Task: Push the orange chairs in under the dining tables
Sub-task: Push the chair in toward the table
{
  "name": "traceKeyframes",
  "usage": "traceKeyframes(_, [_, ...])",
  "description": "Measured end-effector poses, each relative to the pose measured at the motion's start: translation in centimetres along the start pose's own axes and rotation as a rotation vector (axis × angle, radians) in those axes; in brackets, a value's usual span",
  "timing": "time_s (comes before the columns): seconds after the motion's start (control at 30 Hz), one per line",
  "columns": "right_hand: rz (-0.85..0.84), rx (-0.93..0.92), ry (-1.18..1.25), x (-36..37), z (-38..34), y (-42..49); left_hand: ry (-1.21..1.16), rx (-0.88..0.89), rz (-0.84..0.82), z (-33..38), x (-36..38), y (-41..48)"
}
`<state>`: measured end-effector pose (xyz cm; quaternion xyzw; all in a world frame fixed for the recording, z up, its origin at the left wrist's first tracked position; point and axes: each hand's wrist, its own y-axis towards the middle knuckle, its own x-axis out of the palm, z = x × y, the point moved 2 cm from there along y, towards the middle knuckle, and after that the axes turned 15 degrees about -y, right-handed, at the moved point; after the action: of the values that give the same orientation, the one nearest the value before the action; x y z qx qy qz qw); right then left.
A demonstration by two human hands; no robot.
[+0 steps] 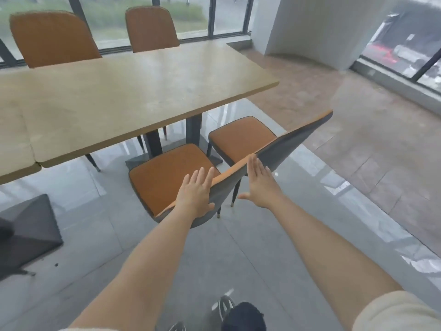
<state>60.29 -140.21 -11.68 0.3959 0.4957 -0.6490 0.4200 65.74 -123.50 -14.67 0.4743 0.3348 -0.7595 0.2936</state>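
Two orange chairs with grey backs stand side by side at the near edge of the beige dining table (133,91). The nearer chair (164,177) has its seat out from under the tabletop. My left hand (196,194) lies flat against the top of its grey backrest, fingers spread. My right hand (260,185) is flat and open at the junction between that backrest and the backrest of the second chair (241,142). The second chair's seat also stands clear of the table. Neither hand grips anything.
Two more orange chairs (52,39) (151,27) are tucked in at the table's far side by the windows. A second tabletop (14,144) adjoins on the left. A grey table base (31,232) sits on the floor at left. A white pillar (315,27) stands far right.
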Motion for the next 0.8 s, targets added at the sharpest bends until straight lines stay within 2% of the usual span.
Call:
traceKeyframes(0.17, [-0.001,-0.16,-0.028,1.4,2.4,5.2,-0.084,-0.142,-0.045,1.1,2.3,3.5])
traceKeyframes(0.33, [0.0,-0.274,0.004,2.7,4.1,8.8,-0.142,-0.246,0.032,1.8,2.3,5.5])
traceKeyframes(0.43, [0.105,-0.309,-0.163,2.9,4.2,10.7,-0.16,-0.296,0.037,1.9,2.2,5.2])
traceKeyframes(0.53, [0.138,-0.344,-0.213,3.0,3.6,12.2,-0.155,-0.358,0.027,2.1,2.1,4.8])
traceKeyframes(0.8, [0.192,-0.508,-0.274,3.4,1.3,11.1,-0.079,-0.32,-0.084,0.7,2.0,2.4])
